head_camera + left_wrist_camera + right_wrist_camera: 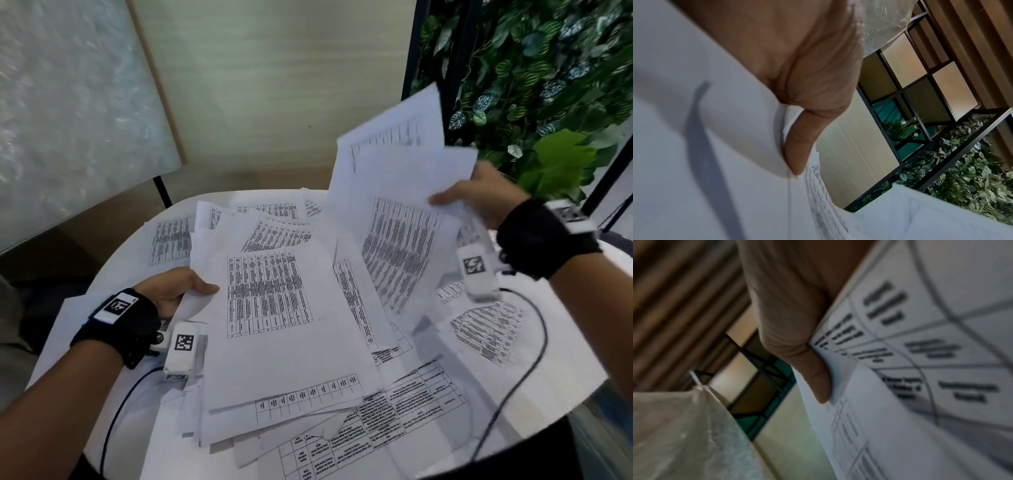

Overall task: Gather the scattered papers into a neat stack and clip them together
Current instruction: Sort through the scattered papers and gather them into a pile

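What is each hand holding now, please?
Left hand: grips the edge of the top sheets of the pile.
Right hand: grips a raised bundle of sheets.

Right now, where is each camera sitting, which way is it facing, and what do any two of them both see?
Head: worn on the head, looks down at the table of papers; both forearms, left hand, right hand.
Left wrist: looks along the thumb pinching sheets.
Right wrist: looks along the thumb on printed sheets.
Shared: both wrist views catch the black shelf frame.
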Demonstrator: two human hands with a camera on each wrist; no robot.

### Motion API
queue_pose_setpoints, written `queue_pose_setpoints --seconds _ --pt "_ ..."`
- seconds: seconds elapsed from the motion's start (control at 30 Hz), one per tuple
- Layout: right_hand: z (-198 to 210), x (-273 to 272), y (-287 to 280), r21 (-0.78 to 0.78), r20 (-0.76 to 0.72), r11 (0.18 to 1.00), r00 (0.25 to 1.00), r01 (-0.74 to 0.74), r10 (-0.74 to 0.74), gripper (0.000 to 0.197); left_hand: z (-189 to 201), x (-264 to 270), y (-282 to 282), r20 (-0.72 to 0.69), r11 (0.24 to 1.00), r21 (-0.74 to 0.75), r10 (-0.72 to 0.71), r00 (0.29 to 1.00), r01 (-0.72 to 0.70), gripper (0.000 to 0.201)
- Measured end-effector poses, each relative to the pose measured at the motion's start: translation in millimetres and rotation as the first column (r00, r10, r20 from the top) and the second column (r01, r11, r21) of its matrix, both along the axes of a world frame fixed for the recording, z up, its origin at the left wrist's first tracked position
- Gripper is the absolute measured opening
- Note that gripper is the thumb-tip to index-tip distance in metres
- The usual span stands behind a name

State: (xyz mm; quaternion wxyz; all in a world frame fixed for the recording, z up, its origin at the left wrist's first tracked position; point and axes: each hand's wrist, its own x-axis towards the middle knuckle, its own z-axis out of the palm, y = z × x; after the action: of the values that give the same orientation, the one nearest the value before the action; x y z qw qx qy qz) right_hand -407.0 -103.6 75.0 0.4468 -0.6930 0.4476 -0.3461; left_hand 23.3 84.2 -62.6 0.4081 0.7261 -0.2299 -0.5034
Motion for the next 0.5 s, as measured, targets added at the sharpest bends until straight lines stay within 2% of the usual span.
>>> queue_pose_setpoints --seconds 0.1,0.17,0.23,0.3,0.33,0.43,0.5 --pt "56.7 -8.2 22.5 -0.113 0.055 0.992 0.997 -0.047 0.053 0.041 -0.9 2.4 0.3 0.002 1.0 -0.003 0.002 1.0 -0.002 0.043" --pt "82.2 -6.2 39.2 -0.141 0.193 0.989 0.978 -0.052 0.078 0.038 -0.6 2.9 0.8 0.014 1.0 0.003 -0.006 1.0 0.006 0.049" --pt "91.3 -1.8 43.9 -0.092 0.349 0.995 0.934 -0.047 0.077 0.037 1.0 1.9 2.3 0.003 1.0 0.001 -0.005 1.0 0.005 0.05" --pt "82.1 4.5 34.5 0.0 0.45 0.994 0.888 -0.107 0.095 0.043 2.3 0.0 2.7 -0.002 1.0 0.0 -0.007 1.0 0.007 0.041" --pt "73.0 9.1 28.8 0.075 0.45 0.985 0.887 -0.155 0.105 0.043 2.8 -1.0 3.0 -0.001 1.0 0.001 -0.005 1.0 0.005 0.037" --pt "22.0 32.2 15.8 0.326 0.318 0.918 0.94 -0.227 0.12 0.03 2.4 -0.5 3.4 -0.007 1.0 -0.018 -0.004 1.0 0.004 0.034" --pt "-24.1 48.4 10.1 0.422 0.228 0.887 0.969 -0.188 0.097 0.043 2.7 -1.9 3.6 0.001 0.999 -0.029 -0.016 1.0 0.016 0.037"
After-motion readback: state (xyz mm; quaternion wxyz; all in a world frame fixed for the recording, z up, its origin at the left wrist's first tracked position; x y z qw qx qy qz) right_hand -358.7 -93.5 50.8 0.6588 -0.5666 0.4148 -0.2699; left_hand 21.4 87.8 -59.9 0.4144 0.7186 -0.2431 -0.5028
